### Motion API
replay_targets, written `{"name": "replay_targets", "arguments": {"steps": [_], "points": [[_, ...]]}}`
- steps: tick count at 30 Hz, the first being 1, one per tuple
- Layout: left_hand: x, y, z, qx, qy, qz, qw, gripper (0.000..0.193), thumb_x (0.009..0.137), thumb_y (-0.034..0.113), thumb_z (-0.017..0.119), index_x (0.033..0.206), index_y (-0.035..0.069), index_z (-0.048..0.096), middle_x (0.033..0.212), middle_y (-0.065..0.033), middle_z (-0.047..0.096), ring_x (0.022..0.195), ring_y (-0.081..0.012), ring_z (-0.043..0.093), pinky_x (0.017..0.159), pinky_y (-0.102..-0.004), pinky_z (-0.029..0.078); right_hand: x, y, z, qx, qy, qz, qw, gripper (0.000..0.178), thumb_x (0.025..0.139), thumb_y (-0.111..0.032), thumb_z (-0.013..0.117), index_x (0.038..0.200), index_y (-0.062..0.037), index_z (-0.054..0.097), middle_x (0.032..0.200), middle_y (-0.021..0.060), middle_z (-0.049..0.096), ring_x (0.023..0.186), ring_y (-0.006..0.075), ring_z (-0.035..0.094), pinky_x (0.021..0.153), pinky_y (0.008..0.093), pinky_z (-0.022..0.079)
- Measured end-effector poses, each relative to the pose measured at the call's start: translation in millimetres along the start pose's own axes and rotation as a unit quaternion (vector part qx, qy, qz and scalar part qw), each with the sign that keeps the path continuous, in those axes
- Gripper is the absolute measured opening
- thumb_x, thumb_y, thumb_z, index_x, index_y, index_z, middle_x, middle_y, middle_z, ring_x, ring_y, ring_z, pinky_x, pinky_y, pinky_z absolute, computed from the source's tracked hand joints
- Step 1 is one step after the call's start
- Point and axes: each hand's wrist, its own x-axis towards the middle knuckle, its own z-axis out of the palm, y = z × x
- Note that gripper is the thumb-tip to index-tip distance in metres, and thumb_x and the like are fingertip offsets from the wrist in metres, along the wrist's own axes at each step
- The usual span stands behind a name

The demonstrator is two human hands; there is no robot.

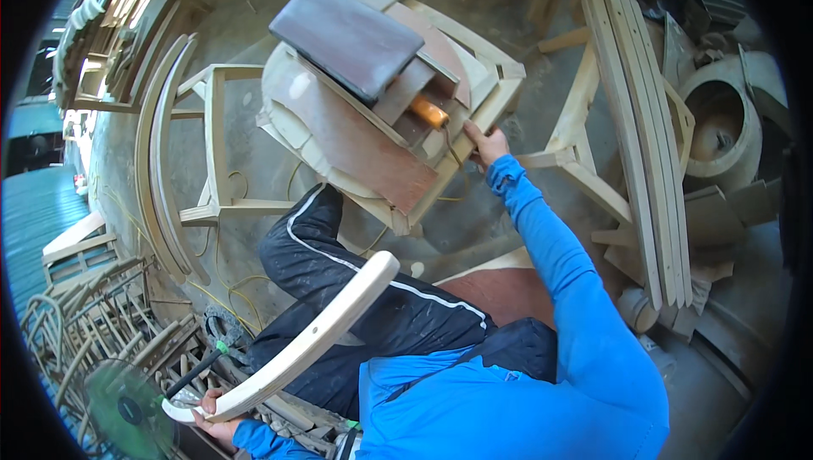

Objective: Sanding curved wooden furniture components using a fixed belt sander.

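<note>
My left hand (218, 424), low at the left, is closed around the lower end of a curved pale wooden piece (318, 333). The piece slants up to the right across my dark trousers, with a small hole in its side. My right arm reaches forward, and my right hand (489, 145) grips the edge of a wooden stand (511, 79). On the stand's layered boards sits a boxy wooden rig with a dark, smooth rectangular top (347, 36). An orange tool body (428, 111) pokes from the rig's near end, its cord running down beside my right hand.
Curved wooden slats stand on a frame at the right (631, 130) and another at the left (161, 155). A large round housing (720, 121) lies far right. A green fan (127, 409) and piled wooden parts (102, 324) are at lower left. Yellow cord (237, 295) trails on the floor.
</note>
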Motion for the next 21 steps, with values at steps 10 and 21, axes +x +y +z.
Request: {"name": "replay_targets", "arguments": {"steps": [10, 21], "points": [[7.2, -77.3, 75.1, -0.097, -0.117, -0.088, 0.984, 0.018, 0.102, 0.027, 0.063, 0.103, 0.01, 0.059, 0.071, 0.0, 0.05, 0.065, -0.0123, 0.051, 0.082, -0.0371, 0.053, 3.7, 12.5, -25.8, -0.052, -0.034, -0.01, 0.998, 0.057, 0.094, -0.034, 0.076, 0.131, 0.0039, 0.054, 0.12, 0.0168, 0.068, 0.096, 0.0329, 0.074, 0.074, 0.05, 0.066], [-97.6, -229.4, 352.5, -0.013, -0.22, -0.132, 0.966, 0.028, 0.098, 0.019, 0.07, 0.118, 0.008, 0.053, 0.081, -0.0019, 0.056, 0.069, -0.0189, 0.063, 0.078, -0.0487, 0.063, -278.0, -139.9, -60.4, -0.408, -0.335, -0.381, 0.759, 0.07, 0.085, -0.021, 0.082, 0.145, -0.003, 0.051, 0.14, 0.0184, 0.06, 0.127, 0.0303, 0.062, 0.1, 0.0386, 0.053]]}}
